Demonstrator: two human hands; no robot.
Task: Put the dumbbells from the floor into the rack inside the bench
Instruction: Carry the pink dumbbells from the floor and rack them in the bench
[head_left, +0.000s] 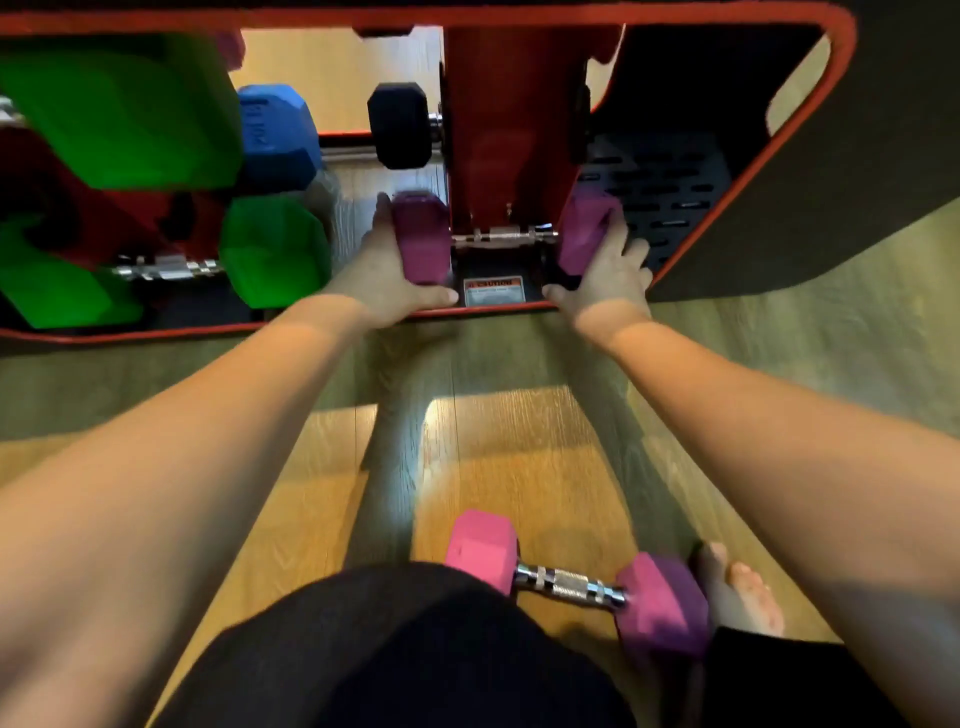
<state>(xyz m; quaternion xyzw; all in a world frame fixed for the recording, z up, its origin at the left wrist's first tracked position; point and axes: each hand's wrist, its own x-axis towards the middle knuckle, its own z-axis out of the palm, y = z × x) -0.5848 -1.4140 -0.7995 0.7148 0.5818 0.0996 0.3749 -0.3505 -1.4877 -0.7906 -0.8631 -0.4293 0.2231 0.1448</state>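
A purple dumbbell (504, 236) lies crosswise at the front of the rack inside the red-framed bench (836, 67). My left hand (387, 283) cups its left head and my right hand (610, 275) cups its right head. The chrome handle between them is bare. A second, pink-purple dumbbell (571, 584) lies on the wooden floor close to my knees, beside my bare right foot (740, 590).
Green dumbbells (275, 252), a blue dumbbell (278, 137) and a black dumbbell (400, 124) sit in the rack to the left and behind. A red centre post (511, 119) stands just behind the purple one. A black perforated plate (660, 192) is at the right.
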